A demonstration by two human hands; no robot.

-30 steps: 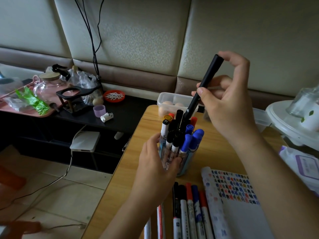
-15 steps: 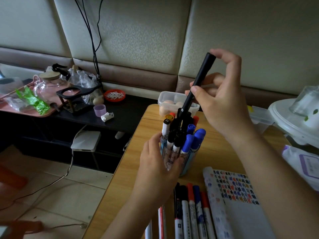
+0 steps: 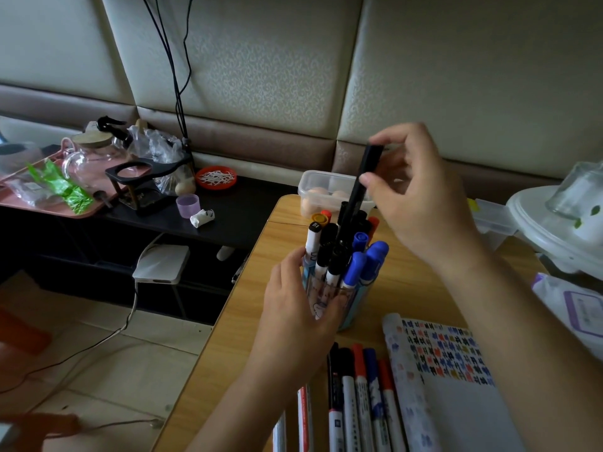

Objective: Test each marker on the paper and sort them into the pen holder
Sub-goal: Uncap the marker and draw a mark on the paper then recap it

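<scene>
A clear pen holder (image 3: 354, 298) stands on the wooden table (image 3: 248, 308), packed with several black, blue, red and white markers. My left hand (image 3: 293, 308) grips its left side. My right hand (image 3: 414, 197) pinches a long black marker (image 3: 362, 184) near its top; the marker's lower end sits down among the markers in the holder. Several more markers (image 3: 359, 406) lie side by side on the table near the front edge. To their right lies the paper (image 3: 456, 396), with rows of small coloured test marks at its top.
A plastic box of eggs (image 3: 321, 190) stands behind the holder. White lidded containers (image 3: 554, 223) and a wipes pack (image 3: 574, 308) sit at the right. A low black shelf (image 3: 235, 216) with a pink tray (image 3: 39, 203) and clutter is to the left; cables cross the floor.
My right hand has lowered the black marker further into the holder and moved a little lower. My left hand keeps holding the holder.
</scene>
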